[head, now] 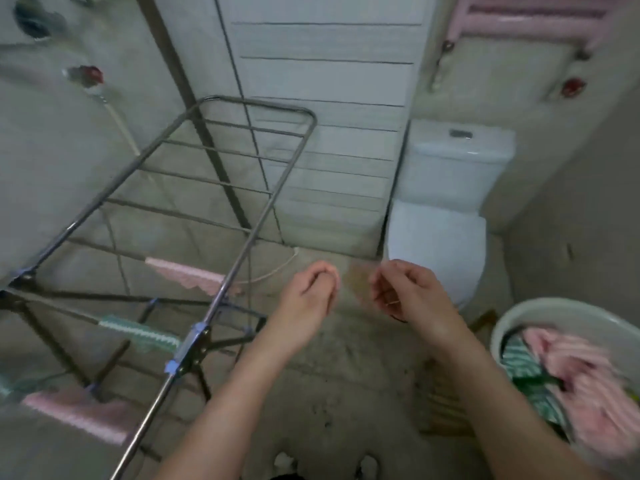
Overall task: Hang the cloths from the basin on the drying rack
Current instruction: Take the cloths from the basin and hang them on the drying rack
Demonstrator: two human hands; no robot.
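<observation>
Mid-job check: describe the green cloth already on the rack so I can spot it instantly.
The metal drying rack fills the left side. On its near half, the green cloth hangs over a rail between a farther pink cloth and a nearer pink cloth. Its green-and-white stripes set it apart from both.

White toilet far right, white slatted panel to its left, pink radiator top right.
</observation>
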